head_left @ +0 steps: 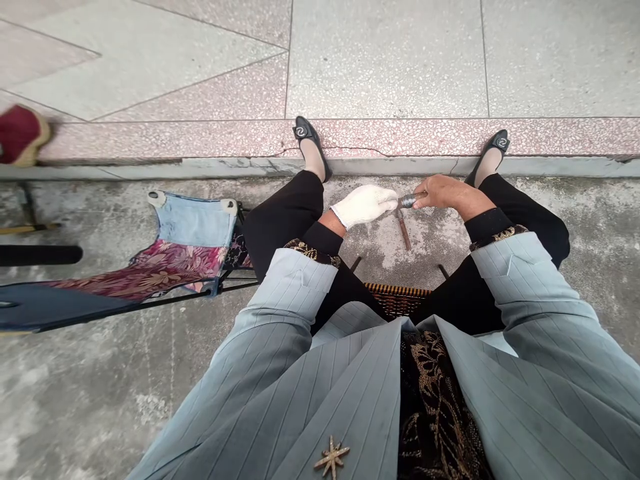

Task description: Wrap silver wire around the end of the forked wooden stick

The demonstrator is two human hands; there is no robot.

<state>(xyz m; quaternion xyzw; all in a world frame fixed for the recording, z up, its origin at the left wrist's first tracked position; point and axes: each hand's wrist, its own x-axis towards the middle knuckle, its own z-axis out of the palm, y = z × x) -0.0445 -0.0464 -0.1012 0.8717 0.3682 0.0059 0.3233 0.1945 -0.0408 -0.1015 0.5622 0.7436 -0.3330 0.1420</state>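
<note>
Out in front of my knees, both hands meet at a short tool-like piece (411,200) with silvery wire wound round it; its exact kind is not clear. My right hand (443,195), bare, has its fingers closed on the right end. My left hand (367,204) wears a white knitted glove, and its fingers are pinched at the left end, which they mostly hide. Just below, a narrow reddish-brown bar (404,230) points down towards me. Whether it joins the wire-wound piece or lies on the ground beneath, I cannot tell.
I sit on a woven seat (397,299), feet on a tiled step (390,137) above rough concrete (150,360). Left of my leg stands a folding chair (165,260) with patterned fabric. A red shoe (23,135) rests at the far left.
</note>
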